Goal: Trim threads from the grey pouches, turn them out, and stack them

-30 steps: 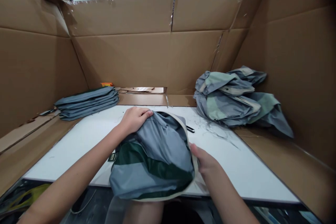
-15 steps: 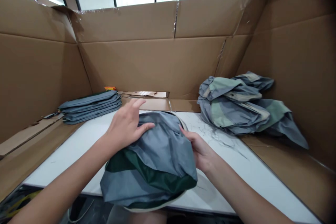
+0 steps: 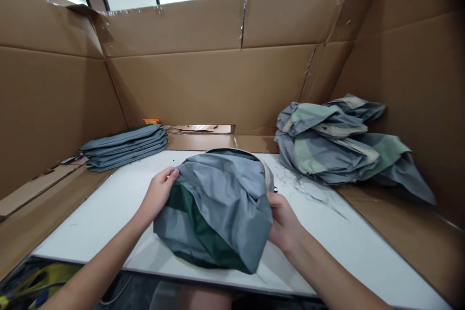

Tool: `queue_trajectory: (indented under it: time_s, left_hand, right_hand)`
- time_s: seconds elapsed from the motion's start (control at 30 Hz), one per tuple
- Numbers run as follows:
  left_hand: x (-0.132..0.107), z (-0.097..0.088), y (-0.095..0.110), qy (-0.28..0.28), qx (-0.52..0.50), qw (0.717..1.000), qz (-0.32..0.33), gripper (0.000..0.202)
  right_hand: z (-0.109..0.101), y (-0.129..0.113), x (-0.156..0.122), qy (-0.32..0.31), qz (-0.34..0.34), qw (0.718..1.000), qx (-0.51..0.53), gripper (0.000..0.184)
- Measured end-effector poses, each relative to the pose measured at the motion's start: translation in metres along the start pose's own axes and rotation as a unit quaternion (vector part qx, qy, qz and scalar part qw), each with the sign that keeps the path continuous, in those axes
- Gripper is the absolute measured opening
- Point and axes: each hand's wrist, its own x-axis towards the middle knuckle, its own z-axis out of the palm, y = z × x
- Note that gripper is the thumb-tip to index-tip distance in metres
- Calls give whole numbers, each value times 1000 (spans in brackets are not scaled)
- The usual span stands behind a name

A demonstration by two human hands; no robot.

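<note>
A crumpled grey and dark green fabric piece (image 3: pixel 218 208) with a cream trimmed edge lies on the white board (image 3: pixel 109 208) in front of me. My left hand (image 3: pixel 158 193) is closed on its left edge, fingers pinching the cloth. My right hand (image 3: pixel 283 223) grips the right edge, fingers tucked under the fabric. A small black object just beyond my right hand is mostly hidden by the cloth.
A neat stack of folded grey fabric pieces (image 3: pixel 125 146) lies at the back left. A loose heap of grey and pale green fabric (image 3: pixel 337 147) sits at the back right. Tall cardboard walls (image 3: pixel 218 82) enclose the board on three sides.
My left hand slid from the top of the fabric down to its left edge and closed on it. The fabric has shifted farther onto the board and turned.
</note>
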Motion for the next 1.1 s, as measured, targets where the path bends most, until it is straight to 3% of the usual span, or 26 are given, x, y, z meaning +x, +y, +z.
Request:
queue_trajectory:
  time_s: [0.1, 0.23, 0.33, 0.4, 0.47, 0.57, 0.63, 0.7, 0.77, 0.93, 1.03, 1.1]
  left_hand:
    - [20, -11, -11, 31, 18, 999, 16, 33]
    - [30, -21, -21, 40, -6, 999, -10, 31]
    - [25, -26, -20, 9, -39, 998, -43, 33]
    - [20, -29, -17, -51, -104, 988, -105, 36]
    - [15, -32, -12, -111, -198, 953, -202, 41]
    - [8, -34, -5, -176, -291, 879, -335, 41]
    - [5, -33, -1, -200, -313, 840, -395, 36]
    - [3, -31, 2, -192, -334, 818, -428, 35]
    - [1, -28, 5, -152, -343, 828, -417, 37]
    - [-8, -19, 6, -47, -263, 919, -288, 35]
    - [-17, -17, 8, -2, -226, 942, -248, 39]
    - [-21, -18, 9, -11, -207, 948, -242, 42]
  right_hand:
    - [-8, 7, -10, -6, 19, 999, 44, 21]
    - [-21, 15, -17, -38, 64, 996, 41, 25]
    - [-28, 10, -14, -29, 70, 997, 35, 22]
    - [-29, 2, -11, 8, 38, 999, 29, 15]
    - [-29, -8, -8, 44, -14, 999, 20, 13]
    - [-28, -15, -8, 65, -67, 996, -10, 31]
    - [-27, -15, -14, 58, -74, 995, -31, 44]
    - [-23, -11, -22, 54, -88, 994, -40, 41]
    - [-17, -6, -29, 75, -97, 992, -42, 33]
    - [-3, -5, -28, 205, -17, 978, -43, 39]
    - [2, -6, -23, 249, -8, 966, -71, 36]
    - [4, -4, -20, 236, 0, 968, -86, 34]
